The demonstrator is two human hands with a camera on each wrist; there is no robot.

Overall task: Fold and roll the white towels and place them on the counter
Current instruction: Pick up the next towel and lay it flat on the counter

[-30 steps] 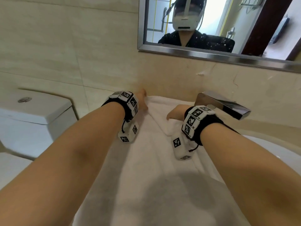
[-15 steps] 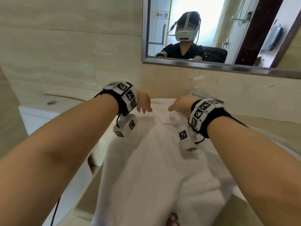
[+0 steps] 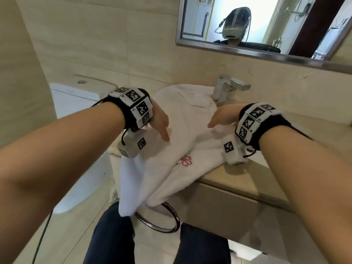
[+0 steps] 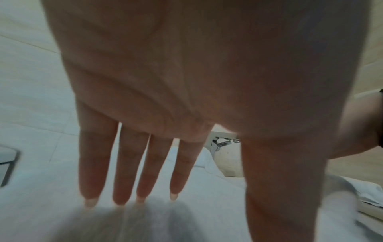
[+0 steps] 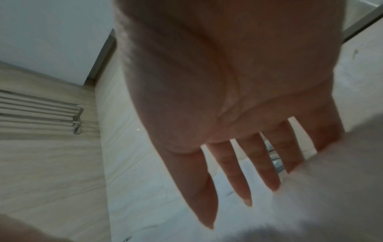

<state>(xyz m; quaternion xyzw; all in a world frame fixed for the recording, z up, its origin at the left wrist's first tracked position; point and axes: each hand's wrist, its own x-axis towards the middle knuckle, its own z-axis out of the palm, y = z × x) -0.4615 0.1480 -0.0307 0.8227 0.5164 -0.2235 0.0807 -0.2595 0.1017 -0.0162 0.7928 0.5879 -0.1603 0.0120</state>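
Right hand (image 5: 238, 101) flat, fingers (image 5: 199, 188) straight and spread over white towel (image 5: 238, 221).

It was a bathroom. A toilet (image 3: 76, 96) stood at ten o'clock, a faucet (image 3: 226, 88) and mirror (image 3: 266, 25) at one.

Beige tiled walls (image 3: 95, 44); steel-framed mirror (image 3: 266, 25); chrome faucet (image 3: 228, 88); toilet cistern (image 3: 76, 94).

I can't read any words or numbers from here. The white towel (image 3: 182, 141) carries a pink embroidered flower emblem (image 3: 185, 161) near the front edge of the surface, with no lettering I can make out. The wristbands (image 3: 137, 107) bear black-and-white square code markers. A sign (image 3: 204, 0) reflected in the mirror (image 3: 247, 52) is too blurred to read.
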